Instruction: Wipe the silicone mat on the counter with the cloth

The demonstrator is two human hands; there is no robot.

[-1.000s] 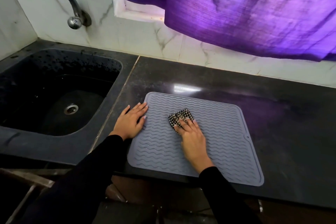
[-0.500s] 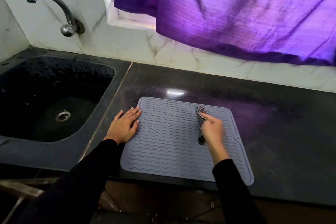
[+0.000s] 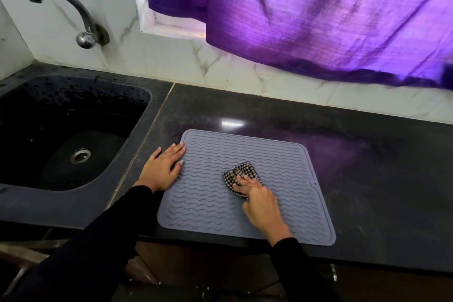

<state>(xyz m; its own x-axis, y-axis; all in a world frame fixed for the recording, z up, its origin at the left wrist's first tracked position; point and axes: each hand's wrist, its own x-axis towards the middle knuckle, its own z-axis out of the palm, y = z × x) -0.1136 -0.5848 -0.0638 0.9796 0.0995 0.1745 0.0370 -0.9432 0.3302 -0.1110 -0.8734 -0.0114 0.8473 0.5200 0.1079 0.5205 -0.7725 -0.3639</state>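
Note:
A grey silicone mat (image 3: 208,206) with a wavy ribbed surface lies on the black counter (image 3: 367,167), near its front edge. A small black-and-white checked cloth (image 3: 241,170) lies crumpled on the middle of the mat. My right hand (image 3: 259,201) presses down on the cloth with its fingers laid over the near part. My left hand (image 3: 161,169) rests flat on the mat's left edge, fingers straight and pointing away from me.
A black sink (image 3: 137,110) with water drops on its walls sits to the left of the mat. A metal tap (image 3: 73,7) juts from the marble wall above it. A purple curtain (image 3: 318,19) hangs over the back of the counter.
My right hand swept the cloth from the mat's middle to its far right part and back to the middle. The left hand stayed on the left edge.

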